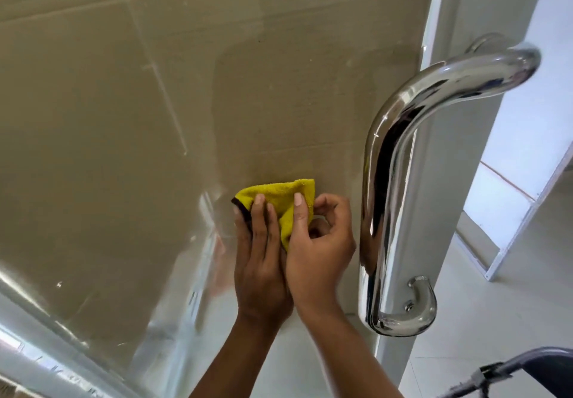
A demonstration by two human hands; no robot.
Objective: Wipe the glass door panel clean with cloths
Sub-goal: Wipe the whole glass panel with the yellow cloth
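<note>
Glass door panel [294, 103], brown cardboard [77, 87] behind it, and your two hands on a cloth against the pane.

The yellow cloth [279, 194], bunched and dark-edged on its left side, lay against the glass just below the middle of the view. Your left hand [260, 267] lay at the cloth's 7 o'clock with straight, relaxed fingers resting on its dark edge. Your right hand [319, 248] sat at its 5 o'clock, touching the left one, its forefinger stretched over the yellow fabric and the other fingers curled, pinching the cloth's right edge. At 3 o'clock of the hands, near but apart from them, the chrome pull handle [390, 180] stood upright on the door. Pale floor tiles [496, 320] showed beyond it toward 4 o'clock.
</note>
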